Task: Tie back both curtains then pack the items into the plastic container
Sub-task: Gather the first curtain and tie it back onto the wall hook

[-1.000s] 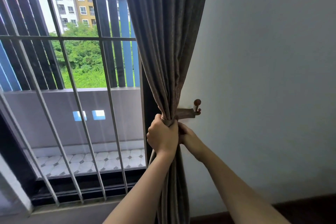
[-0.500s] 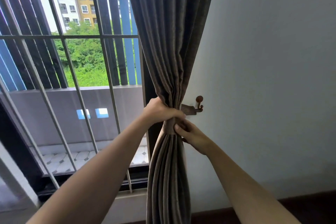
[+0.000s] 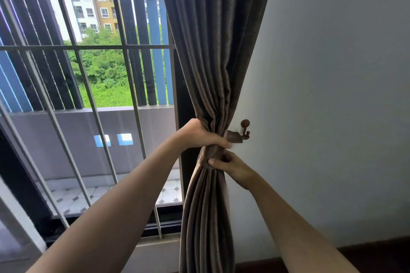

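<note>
One curtain (image 3: 213,62) in view, dark and pleated. It runs 12 to 6 through frame centre beside the wall (image 3: 332,95) and is gathered to a narrow waist mid-frame. Judging by the folds, it's a soft, fairly heavy drape that compresses easily, and pleats will likely slide out of a loose grip. Best hold is at that waist, level with the hook, whole hand round the bundle.

Two hands on it:
- The left hand (image 3: 199,135) has its fingers curled tight round the bundle at the waist.
- The right hand (image 3: 231,166), just below at 5 o'clock of the left, pinches the band between its thumb and curled fingers.

One tieback (image 3: 234,137) — a flat, limp fabric strip in the same colour. It wraps the waist under both hands and its end reaches out at 3 o'clock toward the hook.

One hook (image 3: 245,126) on the wall at 3 o'clock of the left hand, small and knobbed. Whether the strip's loop is fully seated on it — cannot tell.

Second curtain, items and plastic container: none in view.
</note>
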### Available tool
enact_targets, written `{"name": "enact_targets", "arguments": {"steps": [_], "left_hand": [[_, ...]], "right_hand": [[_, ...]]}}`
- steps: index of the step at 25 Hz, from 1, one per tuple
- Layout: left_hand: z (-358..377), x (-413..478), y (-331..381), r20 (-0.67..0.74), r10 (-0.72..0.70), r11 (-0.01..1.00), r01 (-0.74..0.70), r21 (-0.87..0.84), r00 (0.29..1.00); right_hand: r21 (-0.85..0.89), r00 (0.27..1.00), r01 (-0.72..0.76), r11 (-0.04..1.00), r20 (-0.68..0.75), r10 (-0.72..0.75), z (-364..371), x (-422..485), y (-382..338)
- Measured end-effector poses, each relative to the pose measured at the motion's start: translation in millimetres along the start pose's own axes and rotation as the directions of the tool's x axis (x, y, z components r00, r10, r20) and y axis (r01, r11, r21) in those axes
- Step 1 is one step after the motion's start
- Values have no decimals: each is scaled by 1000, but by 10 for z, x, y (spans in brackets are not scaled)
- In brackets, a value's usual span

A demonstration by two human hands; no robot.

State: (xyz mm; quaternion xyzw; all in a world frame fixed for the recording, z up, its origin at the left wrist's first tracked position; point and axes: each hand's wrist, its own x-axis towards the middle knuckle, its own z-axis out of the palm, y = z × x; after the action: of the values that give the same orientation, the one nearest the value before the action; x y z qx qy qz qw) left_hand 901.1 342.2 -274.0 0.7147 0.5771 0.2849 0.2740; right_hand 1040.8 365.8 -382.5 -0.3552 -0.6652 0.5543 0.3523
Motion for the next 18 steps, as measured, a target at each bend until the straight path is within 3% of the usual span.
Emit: {"name": "enact_targets", "arguments": {"steps": [7,12,15,17,18], "left_hand": [[-16,32,-29,104,-9,998,16,-63,994],[-93,115,-180,210,37,999,-41,17,977],[-161,100,-435,346,148,969,-65,-240,927],[-90,80,-698,281,88,912,37,-409,956],[-11,59,-838,288,46,905,82,-417,956]], "right_hand": [[72,998,59,996,-24,-58,50,32,-41],[11,995,74,997,-72,-73,46,48,-58],[-14,996,49,999,-73,-50,30,43,-73],[-44,998,44,998,-52,-46,35,49,-84],[-50,998,43,998,-49,-45,43,54,-90]]}}
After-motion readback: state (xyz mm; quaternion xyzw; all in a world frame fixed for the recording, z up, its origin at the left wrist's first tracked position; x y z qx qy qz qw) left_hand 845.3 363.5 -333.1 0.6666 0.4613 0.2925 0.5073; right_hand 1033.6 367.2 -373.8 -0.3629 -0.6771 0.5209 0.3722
